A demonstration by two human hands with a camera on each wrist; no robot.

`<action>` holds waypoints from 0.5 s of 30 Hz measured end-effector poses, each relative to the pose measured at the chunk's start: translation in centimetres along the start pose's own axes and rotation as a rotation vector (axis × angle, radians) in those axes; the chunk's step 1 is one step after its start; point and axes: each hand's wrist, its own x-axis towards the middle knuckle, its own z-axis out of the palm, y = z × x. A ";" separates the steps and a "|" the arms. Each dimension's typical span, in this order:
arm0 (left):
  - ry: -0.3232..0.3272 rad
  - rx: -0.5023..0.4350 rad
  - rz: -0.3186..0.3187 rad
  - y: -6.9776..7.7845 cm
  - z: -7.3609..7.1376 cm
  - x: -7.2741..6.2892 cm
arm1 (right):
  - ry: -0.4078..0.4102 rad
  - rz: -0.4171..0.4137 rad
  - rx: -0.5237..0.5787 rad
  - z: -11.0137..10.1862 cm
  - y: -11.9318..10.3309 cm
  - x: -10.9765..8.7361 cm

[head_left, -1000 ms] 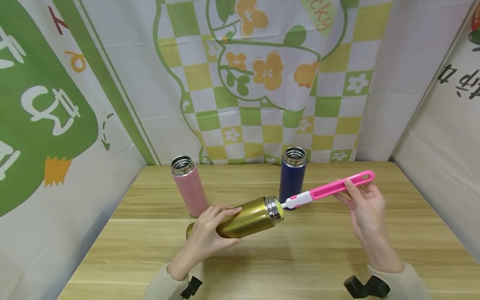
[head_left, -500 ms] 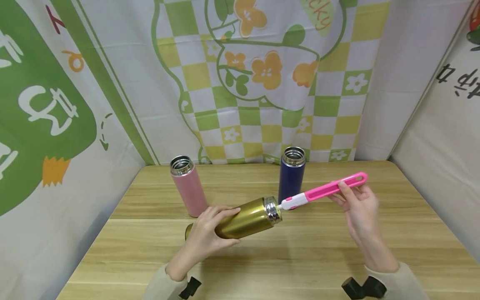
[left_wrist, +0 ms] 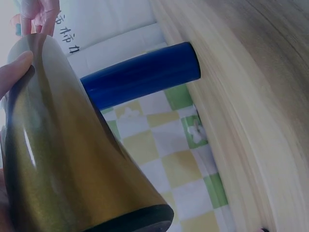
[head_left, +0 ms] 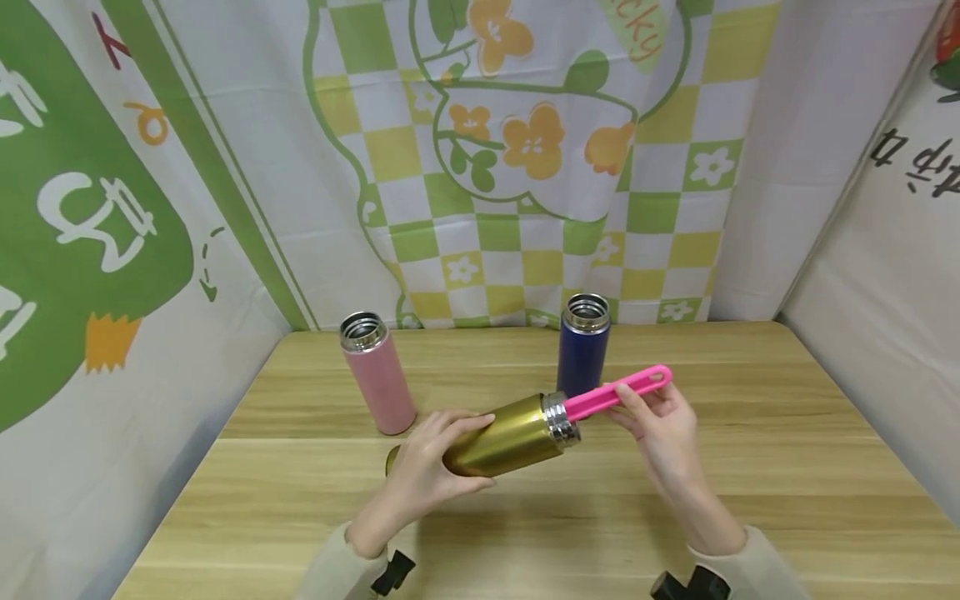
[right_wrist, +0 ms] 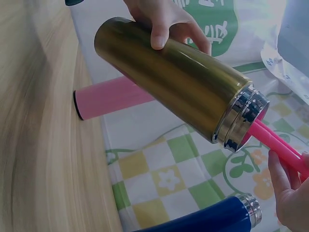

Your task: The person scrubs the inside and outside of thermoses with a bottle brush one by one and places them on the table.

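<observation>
Left hand (head_left: 429,454): curled round the tilted, cylindrical gold metal bottle (head_left: 510,437).
Right hand (head_left: 663,429): raised, pinching the slim pink plastic handle (head_left: 596,401) that reaches into it.

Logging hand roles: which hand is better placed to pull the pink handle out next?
Probably the right hand: it pinches the pink handle, while the left hand grips the gold bottle.

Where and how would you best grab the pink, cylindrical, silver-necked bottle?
Probably round the middle of the pink bottle, from the person's left: it stands upright, with a straight round body, while the left hand and tilted, shiny gold cylindrical bottle crowd its front right.
</observation>
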 end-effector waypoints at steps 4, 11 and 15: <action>-0.006 0.001 -0.009 0.0 -0.1 -0.2 | -0.023 -0.015 0.009 0.8 -0.5 -0.2; -0.004 -0.003 -0.013 0.0 -0.2 -0.1 | 0.030 0.006 0.017 4.9 -4.8 -0.9; -0.008 -0.002 -0.009 0.0 -0.3 -0.1 | 0.043 -0.009 0.038 1.4 -2.8 0.1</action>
